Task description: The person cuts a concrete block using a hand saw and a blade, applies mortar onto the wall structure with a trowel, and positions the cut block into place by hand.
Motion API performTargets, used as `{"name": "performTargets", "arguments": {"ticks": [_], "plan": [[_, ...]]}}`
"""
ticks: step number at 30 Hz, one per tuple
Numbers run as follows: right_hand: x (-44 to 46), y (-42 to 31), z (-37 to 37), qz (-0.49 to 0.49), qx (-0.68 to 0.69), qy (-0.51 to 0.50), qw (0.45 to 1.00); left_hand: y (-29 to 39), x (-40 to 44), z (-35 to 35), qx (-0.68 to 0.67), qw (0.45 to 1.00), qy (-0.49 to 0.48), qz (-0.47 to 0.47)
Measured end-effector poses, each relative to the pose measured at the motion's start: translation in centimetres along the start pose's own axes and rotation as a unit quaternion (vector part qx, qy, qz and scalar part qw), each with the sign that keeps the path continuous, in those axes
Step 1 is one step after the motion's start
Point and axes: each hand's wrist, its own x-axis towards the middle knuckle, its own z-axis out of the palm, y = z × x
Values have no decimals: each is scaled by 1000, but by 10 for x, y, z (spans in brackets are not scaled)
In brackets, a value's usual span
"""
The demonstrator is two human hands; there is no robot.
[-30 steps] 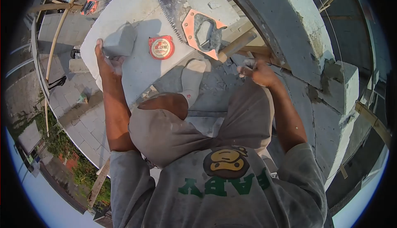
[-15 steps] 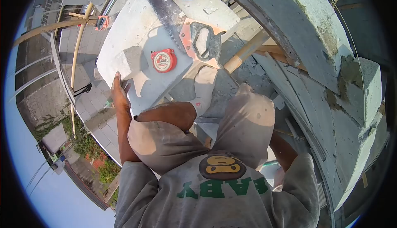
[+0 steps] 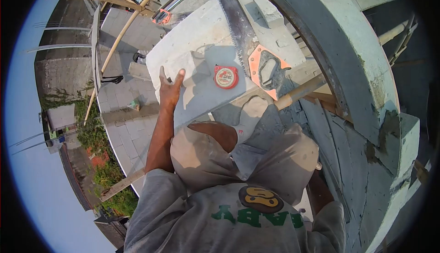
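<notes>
My left hand [image 3: 170, 90] is at the near left edge of a pale concrete block slab [image 3: 201, 35], with thumb and fingers spread apart and nothing visible between them. Just beyond it sits a small block offcut [image 3: 196, 65]. To the right lies a red tape measure [image 3: 226, 77] on the slab. Farther right rests a handsaw [image 3: 236, 19] with an orange and black handle, its blade pointing away. Of my right hand [image 3: 318, 166], only a bit shows beside my right knee; the rest is hidden. A grey, pointed flat piece [image 3: 248, 161] lies between my legs.
A curved concrete wall [image 3: 366, 60] rises on the right, with a dark metal strip [image 3: 316, 46] along it. Another orange-handled tool [image 3: 161, 17] lies beyond the slab. Bamboo poles [image 3: 121, 42] stand at left, above a drop to greenery. A rough chunk [image 3: 267, 10] sits by the saw.
The view has shifted, so the slab appears farther right. My left hand's fingers have spread and its thumb now shows near the offcut. A bit of my right hand has appeared beside the knee.
</notes>
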Motion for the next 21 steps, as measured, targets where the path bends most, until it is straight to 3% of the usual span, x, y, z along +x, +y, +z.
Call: {"name": "performTargets", "arguments": {"ticks": [1,4,5,7,11,14,18,19,21], "plan": [[-4,3,-4,4,2,-3,1000,-5,3,1,-48,999,-17,3],[-16,10,-18,20,12,-10,1000,-2,18,-11,72,964,-6,256],[-25,13,-23,30,25,-2,999,2,17,-12,146,953,-21,266],[-42,19,-28,47,62,35,996,39,5,-19,294,913,-49,279],[-71,41,-3,61,169,252,951,38,17,-11,253,938,-97,218],[-91,44,7,120,175,311,926,34,7,-12,251,949,-79,170],[-120,24,-21,93,220,334,912,10,-24,-22,227,958,-59,162],[-124,20,-36,147,296,256,908,6,-29,-24,219,961,-62,157],[-142,14,-59,152,268,280,909,3,-32,-28,215,957,-68,184]]}}
